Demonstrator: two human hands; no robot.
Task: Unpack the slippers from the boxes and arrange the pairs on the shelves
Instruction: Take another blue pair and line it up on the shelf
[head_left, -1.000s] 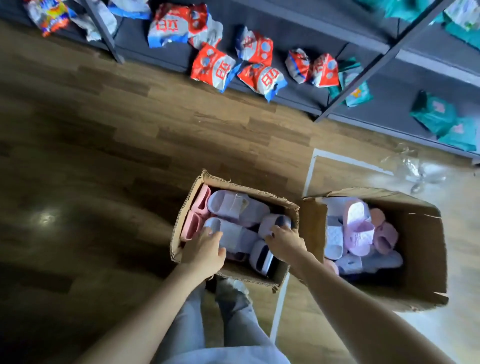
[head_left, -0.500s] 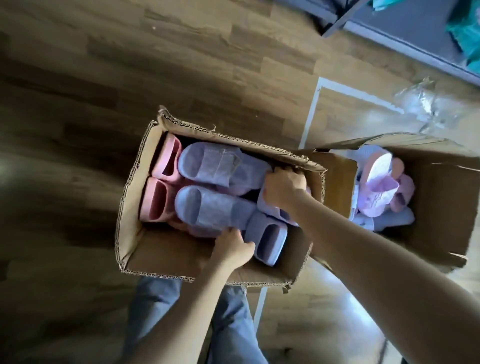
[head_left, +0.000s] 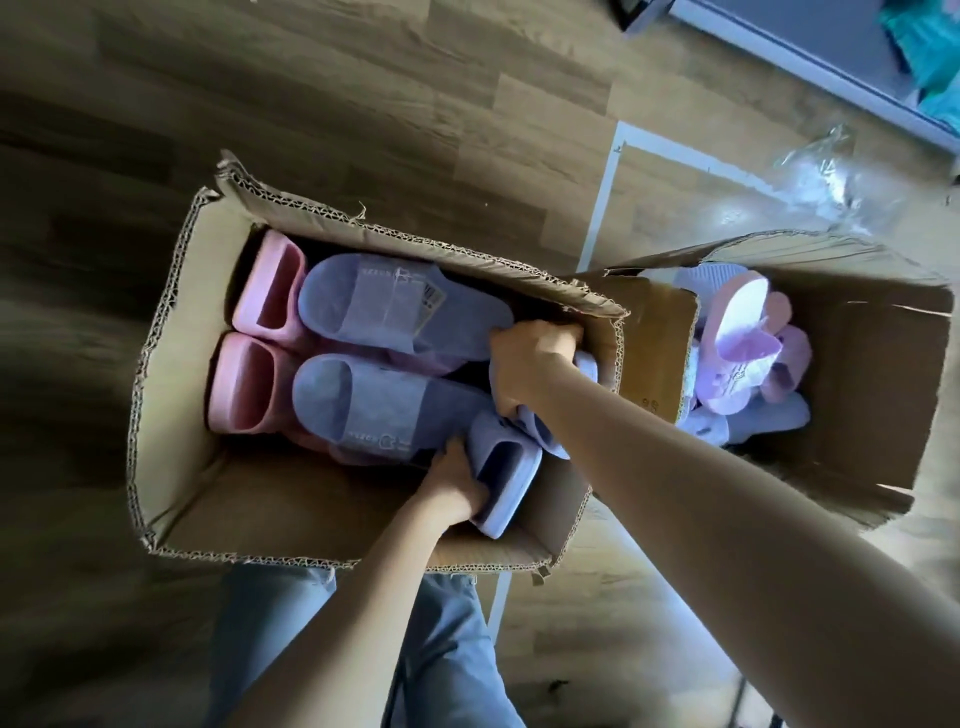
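Note:
An open cardboard box (head_left: 171, 415) on the wooden floor holds two lavender slippers (head_left: 384, 306) lying flat and two pink slippers (head_left: 260, 332) standing on end at its left side. At the box's right end stand two more lavender slippers. My left hand (head_left: 457, 488) grips the nearer lavender slipper (head_left: 506, 475) by its side. My right hand (head_left: 530, 358) curls round the farther lavender slipper (head_left: 589, 366), mostly hidden under my wrist. A second open box (head_left: 872, 395) to the right holds several lilac and pink slippers (head_left: 743, 332).
A grey shelf edge (head_left: 810, 62) runs across the top right corner, with teal packets on it. Crumpled clear plastic wrap (head_left: 826, 176) lies on the floor above the second box. White tape lines (head_left: 602, 208) mark the floor. My jeans-clad legs are below the first box.
The camera has dropped closer over the first box, the shelves leaving view. My left hand has moved from the flat slipper to the upright one; my right hand has closed on its neighbour.

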